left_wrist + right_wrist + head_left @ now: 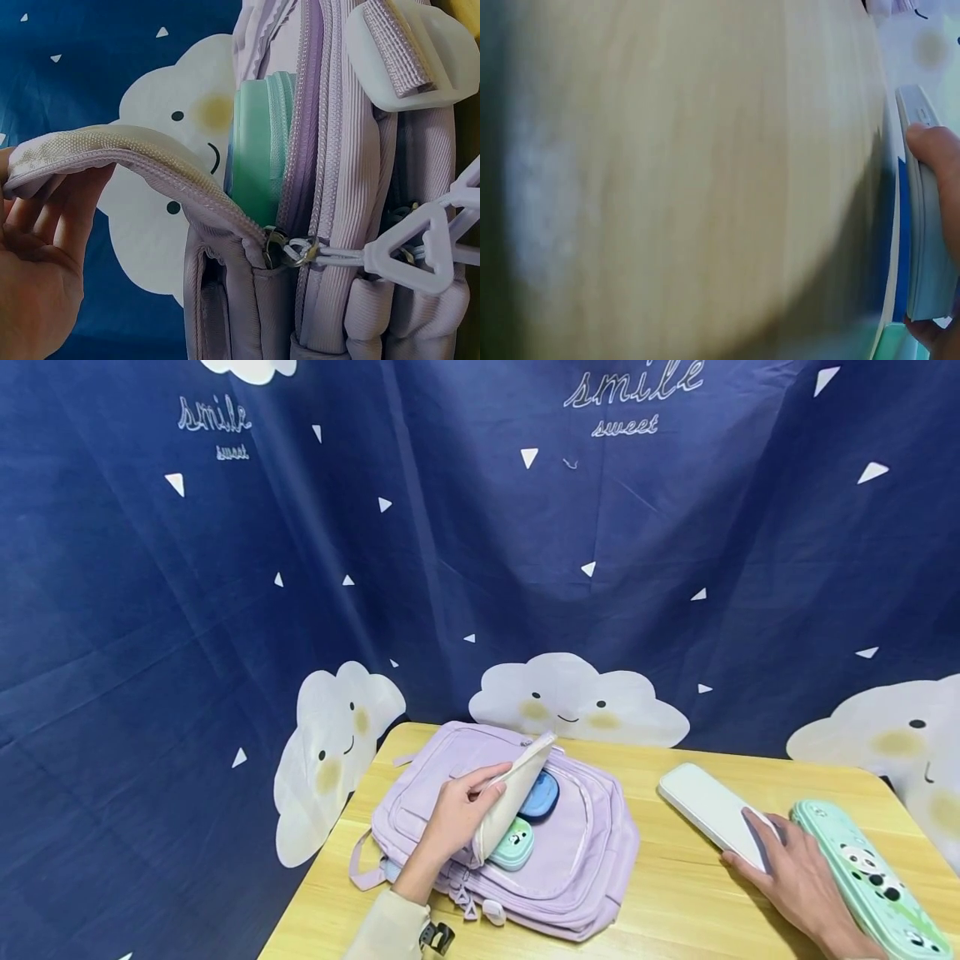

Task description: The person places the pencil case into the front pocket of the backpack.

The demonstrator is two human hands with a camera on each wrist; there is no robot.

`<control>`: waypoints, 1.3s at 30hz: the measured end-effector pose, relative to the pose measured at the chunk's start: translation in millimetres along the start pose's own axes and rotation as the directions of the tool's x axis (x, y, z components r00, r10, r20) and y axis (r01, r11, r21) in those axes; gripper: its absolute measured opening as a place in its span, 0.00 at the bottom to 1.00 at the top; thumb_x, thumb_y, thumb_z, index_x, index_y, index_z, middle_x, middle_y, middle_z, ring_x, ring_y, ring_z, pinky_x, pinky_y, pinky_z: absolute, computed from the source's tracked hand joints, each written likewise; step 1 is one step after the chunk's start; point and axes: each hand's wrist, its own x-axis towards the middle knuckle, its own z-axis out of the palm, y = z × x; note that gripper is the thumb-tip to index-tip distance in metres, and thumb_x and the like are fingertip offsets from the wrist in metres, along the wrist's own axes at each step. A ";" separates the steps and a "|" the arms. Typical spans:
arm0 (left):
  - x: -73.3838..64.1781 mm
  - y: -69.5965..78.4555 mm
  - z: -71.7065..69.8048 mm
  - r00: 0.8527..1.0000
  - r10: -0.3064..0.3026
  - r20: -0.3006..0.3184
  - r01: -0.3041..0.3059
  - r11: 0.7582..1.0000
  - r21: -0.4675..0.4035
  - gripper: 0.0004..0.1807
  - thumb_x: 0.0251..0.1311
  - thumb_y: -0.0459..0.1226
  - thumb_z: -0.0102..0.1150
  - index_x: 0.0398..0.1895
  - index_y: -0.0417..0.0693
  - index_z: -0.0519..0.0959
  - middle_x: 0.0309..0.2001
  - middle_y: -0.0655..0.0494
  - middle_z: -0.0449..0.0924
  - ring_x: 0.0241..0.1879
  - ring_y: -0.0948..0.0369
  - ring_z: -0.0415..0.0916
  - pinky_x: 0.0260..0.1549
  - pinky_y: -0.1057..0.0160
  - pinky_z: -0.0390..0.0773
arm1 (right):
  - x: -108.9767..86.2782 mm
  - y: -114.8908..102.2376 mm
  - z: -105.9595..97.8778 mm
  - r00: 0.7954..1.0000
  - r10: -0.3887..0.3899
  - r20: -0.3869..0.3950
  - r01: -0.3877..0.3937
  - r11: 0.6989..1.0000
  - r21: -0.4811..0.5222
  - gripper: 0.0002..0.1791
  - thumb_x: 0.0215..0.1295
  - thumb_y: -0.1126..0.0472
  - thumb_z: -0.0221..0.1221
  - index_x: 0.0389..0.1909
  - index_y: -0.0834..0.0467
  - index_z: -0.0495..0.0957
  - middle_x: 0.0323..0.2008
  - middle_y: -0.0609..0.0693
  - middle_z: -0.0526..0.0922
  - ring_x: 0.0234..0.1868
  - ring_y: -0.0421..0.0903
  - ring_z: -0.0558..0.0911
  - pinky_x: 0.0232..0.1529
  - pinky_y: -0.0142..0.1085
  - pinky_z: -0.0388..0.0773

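A lilac backpack (431,768) lies on the table with its front pocket unzipped. My left hand (457,814) pinches the edge of the pocket's flap (517,797) and holds it raised, its pale lining showing. Inside the pocket sit a blue rounded case (542,795) and a small mint-green panda case (514,847); the left wrist view shows the green case's side (255,142). On the right, my right hand (798,877) grips the near end of a flat, white oblong case (708,806). In the right wrist view, the thumb (934,150) presses along that case's side (926,247).
A long mint-green pencil case (873,868) with pandas lies just right of my right hand. Zipper pulls (468,906) hang at the backpack's near side. A wooden table (652,877) carries everything, and a dark blue cloud-patterned curtain (450,552) stands behind and to the left.
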 end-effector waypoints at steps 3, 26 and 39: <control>-0.2 0.0 -0.2 1.000 -0.003 0.003 0.003 1.000 -0.002 0.19 0.78 0.42 0.65 0.68 0.60 0.86 0.55 0.53 0.92 0.44 0.65 0.88 0.43 0.66 0.84 | 1.2 -3.1 -0.6 0.999 -0.032 -0.033 0.032 0.999 0.005 0.49 0.65 0.41 0.75 0.76 0.66 0.68 0.63 0.78 0.69 0.57 0.79 0.70 0.54 0.71 0.65; -0.2 -0.7 0.3 1.000 0.014 -0.002 -0.014 1.000 -0.002 0.18 0.78 0.41 0.65 0.67 0.59 0.86 0.50 0.54 0.94 0.39 0.67 0.87 0.40 0.66 0.84 | 12.5 -41.3 -6.6 0.984 -0.139 -0.113 0.149 0.985 0.084 0.50 0.51 0.47 0.83 0.74 0.58 0.75 0.64 0.66 0.76 0.54 0.65 0.74 0.49 0.52 0.64; 0.0 -1.5 0.4 1.000 0.029 0.004 -0.029 0.999 -0.017 0.19 0.78 0.40 0.65 0.68 0.58 0.86 0.51 0.53 0.94 0.40 0.66 0.88 0.40 0.66 0.84 | 15.0 -46.0 -11.6 0.973 -0.183 -0.143 0.197 0.976 0.092 0.51 0.48 0.50 0.84 0.74 0.58 0.76 0.64 0.66 0.76 0.55 0.65 0.74 0.51 0.50 0.62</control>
